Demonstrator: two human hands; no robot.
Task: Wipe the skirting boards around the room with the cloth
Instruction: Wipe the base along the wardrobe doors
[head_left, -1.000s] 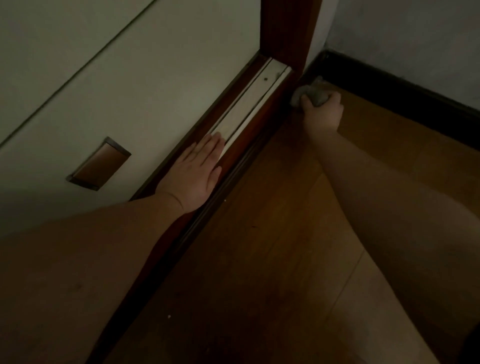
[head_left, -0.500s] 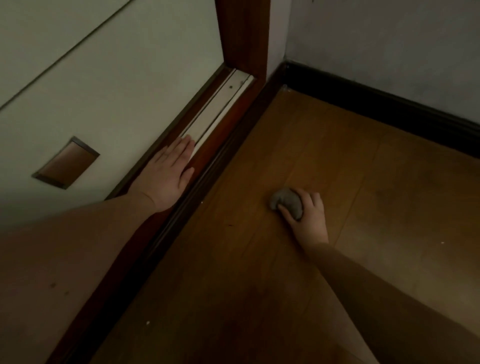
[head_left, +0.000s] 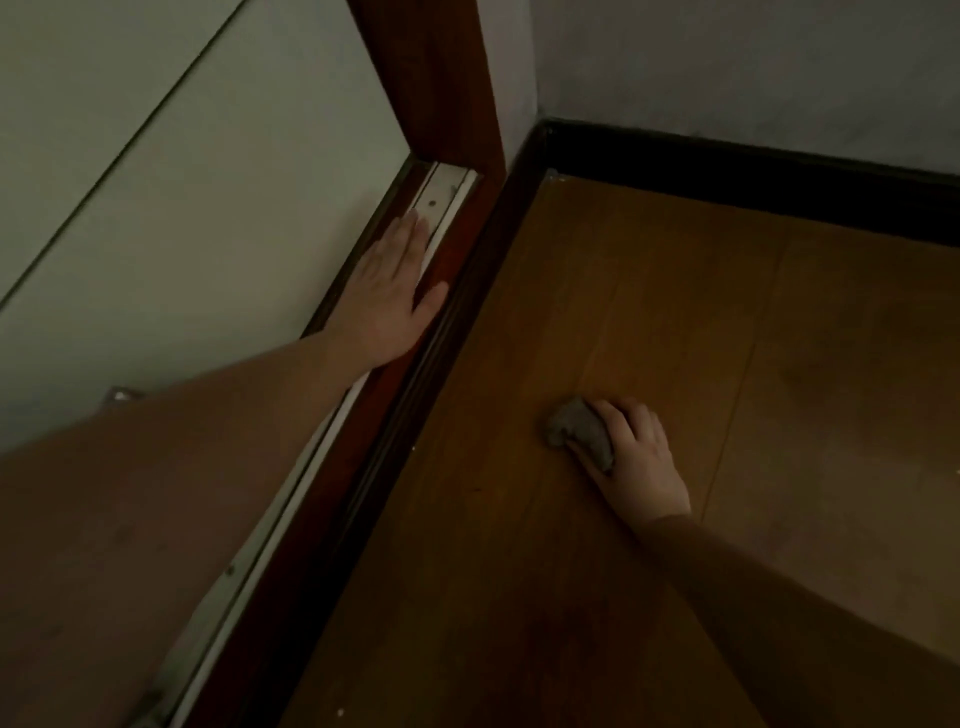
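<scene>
A dark skirting board (head_left: 753, 174) runs along the base of the far wall from the corner to the right edge. My right hand (head_left: 636, 452) rests on the wooden floor, well away from that board, closed on a small balled grey cloth (head_left: 576, 434). My left hand (head_left: 389, 296) lies flat, fingers together and holding nothing, on the sliding door's bottom track (head_left: 447, 208) beside the pale door panel (head_left: 182, 218).
A reddish-brown door frame post (head_left: 436, 78) stands at the corner. A dark wooden sill (head_left: 395, 441) runs diagonally along the track. The wooden floor (head_left: 675, 312) stretches to the right. The room is dim.
My right hand has pulled the cloth back from the corner onto the open floor. The view shifted since; the left hand stays on the track.
</scene>
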